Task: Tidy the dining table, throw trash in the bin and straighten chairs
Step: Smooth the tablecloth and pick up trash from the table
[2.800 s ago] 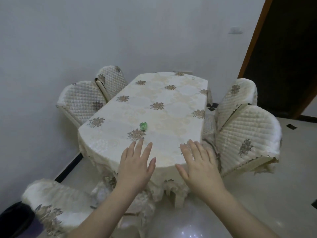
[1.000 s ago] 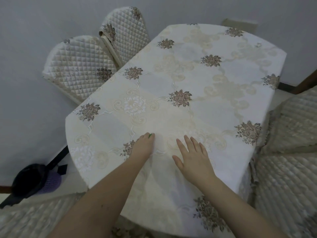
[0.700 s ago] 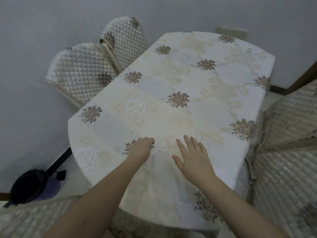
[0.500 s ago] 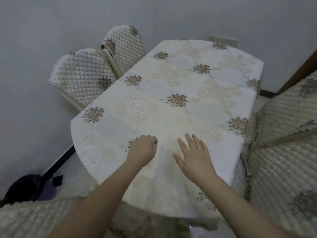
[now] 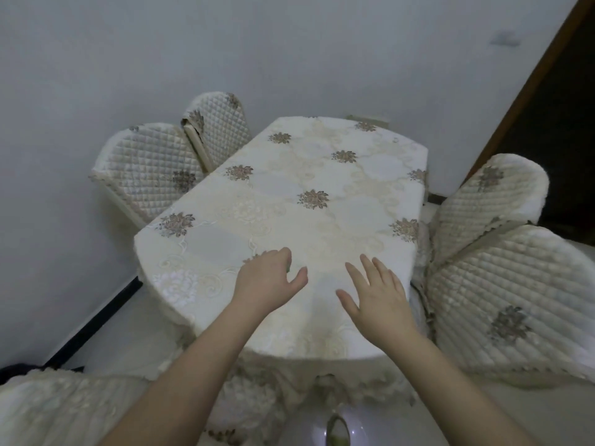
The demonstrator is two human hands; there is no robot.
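Observation:
The dining table (image 5: 322, 175) wears a cream tablecloth with brown flower motifs, and its top is bare. My left hand (image 5: 269, 283) hovers over the near end with its fingers curled in. Only a sliver of the small green scrap (image 5: 288, 269) shows at the fingertips. My right hand (image 5: 375, 296) is beside it, flat and open with fingers spread, holding nothing. Quilted cream chairs stand around the table: two on the left by the wall (image 5: 151, 169), two on the right (image 5: 508, 304).
Another covered chair (image 5: 64, 410) is at the lower left, angled away from the table. A dark object (image 5: 13, 370) lies on the floor by the wall at the left edge. A dark doorway (image 5: 560, 130) opens at the right. The floor is glossy.
My left hand closed over the green scrap on the table and drew back toward me. The view pulled away from the table. My right hand stayed open.

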